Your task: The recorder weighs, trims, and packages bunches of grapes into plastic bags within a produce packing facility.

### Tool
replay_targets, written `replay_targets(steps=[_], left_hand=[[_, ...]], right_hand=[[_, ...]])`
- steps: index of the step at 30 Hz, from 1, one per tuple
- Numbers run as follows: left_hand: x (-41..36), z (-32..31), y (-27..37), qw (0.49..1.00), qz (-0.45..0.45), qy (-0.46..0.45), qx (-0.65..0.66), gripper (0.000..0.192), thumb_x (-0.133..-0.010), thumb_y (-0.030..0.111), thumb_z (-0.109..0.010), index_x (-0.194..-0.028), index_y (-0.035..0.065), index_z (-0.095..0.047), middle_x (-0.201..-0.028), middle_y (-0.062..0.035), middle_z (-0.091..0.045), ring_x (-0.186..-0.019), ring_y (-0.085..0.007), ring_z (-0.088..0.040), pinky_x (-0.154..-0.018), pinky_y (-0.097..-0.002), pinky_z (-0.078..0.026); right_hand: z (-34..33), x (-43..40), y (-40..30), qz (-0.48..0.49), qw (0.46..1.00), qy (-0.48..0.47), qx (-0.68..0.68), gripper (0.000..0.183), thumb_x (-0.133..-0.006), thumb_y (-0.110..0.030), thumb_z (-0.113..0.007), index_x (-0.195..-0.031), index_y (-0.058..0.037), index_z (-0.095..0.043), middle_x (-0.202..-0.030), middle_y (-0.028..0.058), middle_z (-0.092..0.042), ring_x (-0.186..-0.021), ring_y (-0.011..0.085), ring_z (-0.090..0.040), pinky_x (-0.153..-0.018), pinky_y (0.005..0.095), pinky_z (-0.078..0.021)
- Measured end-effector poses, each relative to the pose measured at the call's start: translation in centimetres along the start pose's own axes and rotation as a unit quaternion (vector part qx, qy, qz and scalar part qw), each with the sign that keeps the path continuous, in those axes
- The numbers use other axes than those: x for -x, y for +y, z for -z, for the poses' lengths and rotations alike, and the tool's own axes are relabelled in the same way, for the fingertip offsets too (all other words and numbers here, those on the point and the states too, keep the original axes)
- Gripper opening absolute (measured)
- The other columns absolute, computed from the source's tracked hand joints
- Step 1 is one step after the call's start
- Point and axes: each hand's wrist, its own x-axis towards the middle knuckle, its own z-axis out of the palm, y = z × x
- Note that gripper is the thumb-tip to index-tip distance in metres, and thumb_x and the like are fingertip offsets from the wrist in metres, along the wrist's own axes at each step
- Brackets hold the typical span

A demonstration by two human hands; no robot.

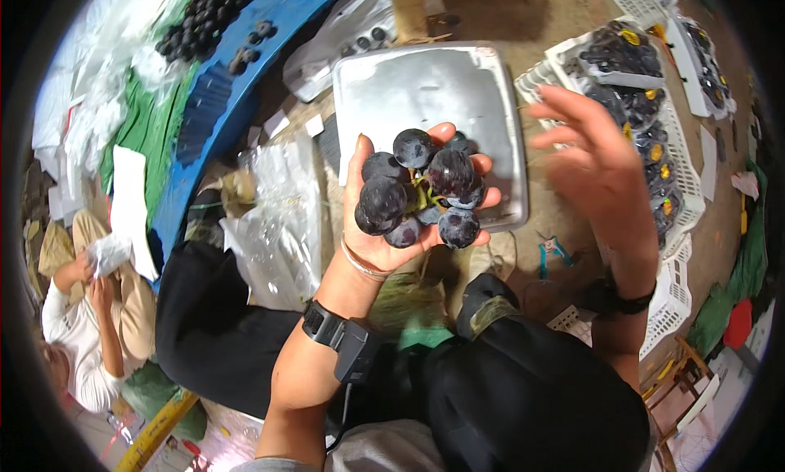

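A small bunch of dark grapes (451, 173) with green stems rests in my left hand (374, 251), palm up and fingers curled under it. Behind the bunch lies the flat metal platform of a weighing scale (423, 86), apart from the grapes as far as I can tell. My right hand (589, 147), blurred by motion, is raised to the right with its fingers apart and nothing seen in it. Past that hand stands a white plastic crate (690, 171) holding several bagged bunches of dark grapes (622, 52) with yellow stickers.
Loose grapes (199, 27) lie along a blue tray (245, 86) at upper left. Teal-handled pruning shears (554, 254) are on the floor. Clear plastic bags (279, 227) lie left of my left hand. A co-worker (92, 325) sits at far left, handling a white packet (110, 254).
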Motion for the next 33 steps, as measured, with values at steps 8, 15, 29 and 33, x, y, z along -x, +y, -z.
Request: replay_targets(steps=[8, 15, 29, 33], left_hand=[[1.8, -1.3, -0.1, 0.989, -0.135, -0.025, -0.052, 0.07, -0.085, 0.058, -0.046, -0.139, 0.0154, -0.038, -0.138, -0.0244, -0.036, -0.124, -0.0498, -0.037, -0.095, -0.07, -0.033], [2.3, -2.7, -0.8, 0.974, -0.178, -0.005, -0.139, 0.069, -0.085, 0.054, -0.048, -0.138, 0.0107, -0.037, -0.137, -0.0248, -0.038, -0.125, -0.048, -0.037, -0.096, -0.0677, -0.035], [2.4, -5.2, -3.1, 0.895, -0.101, 0.137, -0.412, 0.077, -0.081, 0.054, -0.049, -0.134, -0.0024, -0.039, -0.122, -0.0217, -0.052, -0.108, -0.0254, -0.055, -0.094, -0.033, -0.044], [2.6, -5.3, -2.9, 0.904, -0.097, 0.139, -0.393, 0.076, -0.081, 0.05, -0.051, -0.135, -0.0019, -0.038, -0.121, -0.0214, -0.052, -0.11, -0.0251, -0.054, -0.093, -0.0329, -0.044]], right_hand=[[-0.9, 16.4, 25.1, -0.293, 0.834, 0.047, 0.466, 0.07, -0.079, -0.038, -0.064, -0.136, -0.0068, -0.038, -0.132, 0.0209, -0.043, -0.118, 0.0442, -0.041, -0.093, 0.0593, -0.0355], [-4.2, 21.5, 29.1, -0.361, 0.801, 0.08, 0.471, 0.077, -0.077, -0.044, -0.063, -0.137, -0.0056, -0.035, -0.141, 0.0237, -0.031, -0.126, 0.0472, -0.031, -0.1, 0.0612, -0.0273], [-2.4, -2.4, -2.6, 0.211, 0.946, -0.237, 0.07, 0.036, -0.073, -0.012, -0.07, -0.106, 0.0002, -0.064, -0.1, 0.0096, -0.067, -0.083, 0.019, -0.058, -0.074, 0.0311, -0.0453], [-3.5, -2.9, -1.8, 0.185, 0.96, -0.208, 0.009, 0.032, -0.061, -0.006, -0.073, -0.093, -0.0028, -0.07, -0.092, 0.0047, -0.068, -0.066, 0.0136, -0.051, -0.062, 0.0257, -0.0429]])
